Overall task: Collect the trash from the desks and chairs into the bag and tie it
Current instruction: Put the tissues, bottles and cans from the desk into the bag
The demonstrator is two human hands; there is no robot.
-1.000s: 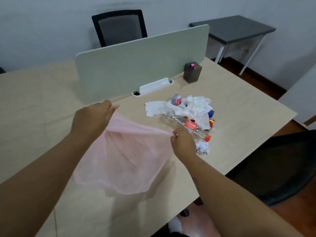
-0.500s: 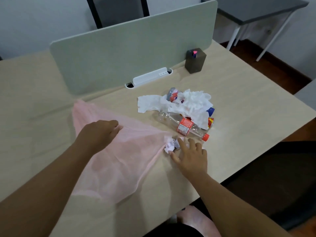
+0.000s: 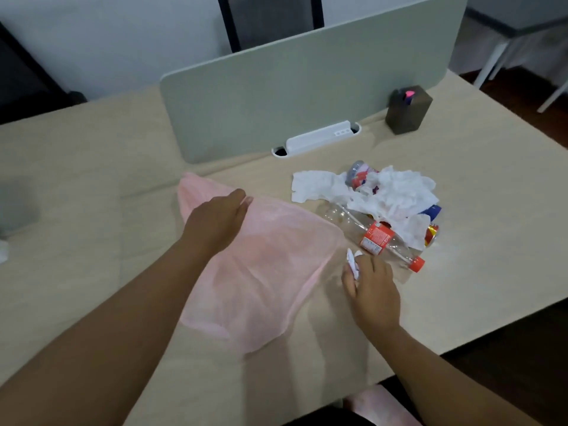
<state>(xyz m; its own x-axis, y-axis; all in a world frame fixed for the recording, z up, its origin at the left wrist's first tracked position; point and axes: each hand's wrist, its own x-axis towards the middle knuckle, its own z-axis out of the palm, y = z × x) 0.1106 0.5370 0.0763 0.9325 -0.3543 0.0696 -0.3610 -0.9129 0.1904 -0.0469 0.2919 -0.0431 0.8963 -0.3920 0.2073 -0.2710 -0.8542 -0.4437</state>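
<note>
A thin pink trash bag (image 3: 261, 272) is spread over the wooden desk (image 3: 76, 179). My left hand (image 3: 215, 222) pinches the bag's upper rim near its far edge. My right hand (image 3: 372, 287) curls around a small crumpled white paper ball (image 3: 353, 262) just right of the bag's rim. Beyond it lies an empty clear plastic bottle (image 3: 378, 238) with a red label and red cap. Behind the bottle sits a heap of white tissues (image 3: 390, 195) with a crushed can (image 3: 358, 176) and coloured wrappers (image 3: 431, 232) among them.
A grey-green divider panel (image 3: 307, 87) stands across the desk, with a white cable tray (image 3: 316, 138) at its foot. A dark pen holder (image 3: 407, 110) stands at the right. A black chair (image 3: 270, 20) is behind the divider. A second white scrap (image 3: 3, 253) lies at the far left edge.
My right hand let go of the bag's rim and took hold of the paper ball. My left hand lowered the bag onto the desk, and the view moved closer.
</note>
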